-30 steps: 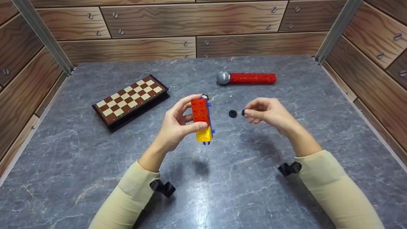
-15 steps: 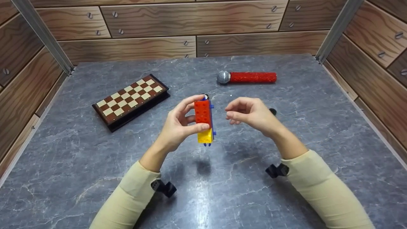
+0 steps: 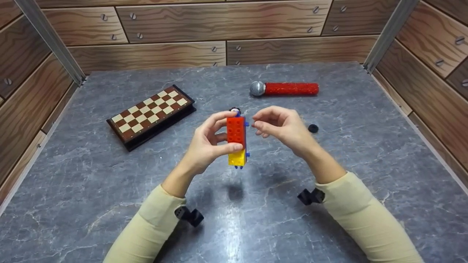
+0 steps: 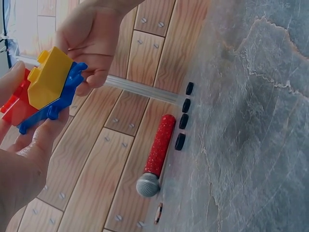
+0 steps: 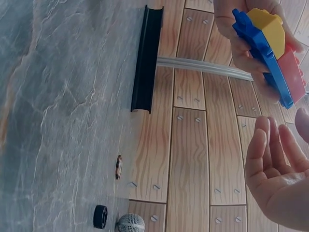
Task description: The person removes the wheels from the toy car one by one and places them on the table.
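Note:
My left hand [image 3: 204, 142] holds up a toy car made of building bricks [image 3: 236, 133], between thumb and fingers. A red brick [image 3: 236, 128] and a yellow brick [image 3: 237, 157] sit on its blue base [image 4: 50, 108], which has short axle pegs. Just right of the car is my right hand [image 3: 279, 126], its fingers loosely bent. Thumb and fingertips stand apart in the right wrist view, with nothing visible between them. Several black toy wheels [image 4: 183, 121] stand in a row in the left wrist view; in the head view one wheel [image 3: 313, 128] shows beside the right hand.
A folded chessboard [image 3: 151, 115] lies at the left. At the back right lies a microphone with a red handle [image 3: 291, 88]. A small round item with a dark rim [image 3: 236, 109] shows behind the car, partly hidden. Wood-patterned walls [image 3: 219, 22] enclose the table.
My right hand has moved left, from the wheels to beside the toy car, uncovering a wheel on its right. My left hand has shifted slightly right with the car.

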The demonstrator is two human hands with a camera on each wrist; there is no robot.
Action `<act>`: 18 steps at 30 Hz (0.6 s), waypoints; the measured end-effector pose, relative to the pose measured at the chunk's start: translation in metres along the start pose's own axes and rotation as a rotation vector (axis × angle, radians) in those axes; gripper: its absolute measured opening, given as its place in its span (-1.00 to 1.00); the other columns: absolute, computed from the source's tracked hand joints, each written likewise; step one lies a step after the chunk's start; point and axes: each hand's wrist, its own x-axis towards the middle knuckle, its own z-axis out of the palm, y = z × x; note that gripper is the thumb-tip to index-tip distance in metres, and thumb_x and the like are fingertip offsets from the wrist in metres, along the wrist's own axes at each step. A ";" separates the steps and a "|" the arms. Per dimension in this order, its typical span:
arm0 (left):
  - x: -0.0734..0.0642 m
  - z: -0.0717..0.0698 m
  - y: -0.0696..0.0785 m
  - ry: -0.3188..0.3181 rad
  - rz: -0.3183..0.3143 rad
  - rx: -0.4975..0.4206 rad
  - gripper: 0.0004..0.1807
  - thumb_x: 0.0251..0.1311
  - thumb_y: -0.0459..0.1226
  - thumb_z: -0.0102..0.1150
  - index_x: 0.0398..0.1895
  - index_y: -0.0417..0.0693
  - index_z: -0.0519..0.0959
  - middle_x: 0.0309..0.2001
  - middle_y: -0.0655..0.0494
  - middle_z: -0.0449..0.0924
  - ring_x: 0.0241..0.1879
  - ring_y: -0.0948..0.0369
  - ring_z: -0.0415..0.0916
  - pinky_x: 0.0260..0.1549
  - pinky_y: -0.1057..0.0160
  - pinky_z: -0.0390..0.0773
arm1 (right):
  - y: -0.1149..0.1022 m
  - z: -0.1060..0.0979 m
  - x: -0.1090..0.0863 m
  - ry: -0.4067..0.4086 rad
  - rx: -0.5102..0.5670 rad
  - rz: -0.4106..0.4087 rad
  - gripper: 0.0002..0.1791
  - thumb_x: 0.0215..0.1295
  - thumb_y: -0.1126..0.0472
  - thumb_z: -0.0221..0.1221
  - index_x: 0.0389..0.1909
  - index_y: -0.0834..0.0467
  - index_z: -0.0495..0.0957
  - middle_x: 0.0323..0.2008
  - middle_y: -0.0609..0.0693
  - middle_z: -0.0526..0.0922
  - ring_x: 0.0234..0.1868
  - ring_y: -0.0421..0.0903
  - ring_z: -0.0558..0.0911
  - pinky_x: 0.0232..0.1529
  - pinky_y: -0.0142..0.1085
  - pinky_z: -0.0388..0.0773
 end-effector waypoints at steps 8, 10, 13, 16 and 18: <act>0.000 0.002 -0.001 -0.010 -0.005 0.020 -0.32 -0.14 -0.53 0.39 0.13 -0.19 0.36 0.00 -0.23 0.49 -0.25 -0.19 0.54 -0.22 -0.08 0.57 | -0.003 0.005 0.000 -0.017 0.021 -0.029 -0.72 0.17 0.34 0.24 -0.08 0.30 0.54 -0.19 0.28 0.58 -0.31 0.08 0.60 -0.33 -0.27 0.58; 0.000 0.002 -0.001 -0.018 -0.002 0.033 -0.32 -0.15 -0.52 0.40 0.13 -0.20 0.36 -0.01 -0.22 0.50 -0.27 -0.18 0.54 -0.21 -0.07 0.56 | -0.003 0.007 0.001 -0.026 0.027 -0.037 -0.69 0.16 0.36 0.25 -0.06 0.33 0.52 -0.20 0.26 0.58 -0.29 0.08 0.59 -0.31 -0.25 0.58; 0.000 0.002 -0.002 -0.035 -0.004 0.043 -0.32 -0.15 -0.52 0.40 0.12 -0.21 0.36 -0.02 -0.21 0.51 -0.28 -0.17 0.54 -0.20 -0.08 0.55 | -0.003 0.008 0.002 -0.036 0.032 -0.048 -0.65 0.14 0.36 0.26 -0.04 0.35 0.51 -0.20 0.20 0.60 -0.25 0.09 0.60 -0.28 -0.23 0.59; 0.000 0.003 -0.003 -0.048 -0.007 0.045 -0.33 -0.15 -0.53 0.39 0.11 -0.22 0.35 0.00 -0.21 0.50 -0.22 -0.15 0.53 -0.19 -0.08 0.55 | -0.003 0.007 0.002 -0.052 0.046 -0.062 -0.63 0.14 0.37 0.26 -0.02 0.37 0.49 -0.18 0.18 0.60 -0.23 0.11 0.60 -0.26 -0.22 0.59; -0.001 0.003 -0.003 -0.047 -0.010 0.044 -0.33 -0.15 -0.54 0.39 0.10 -0.22 0.34 0.01 -0.20 0.49 -0.19 -0.14 0.53 -0.19 -0.08 0.54 | -0.002 0.007 0.002 -0.069 0.051 -0.073 -0.62 0.14 0.38 0.25 -0.01 0.37 0.48 -0.16 0.19 0.60 -0.22 0.11 0.60 -0.24 -0.21 0.59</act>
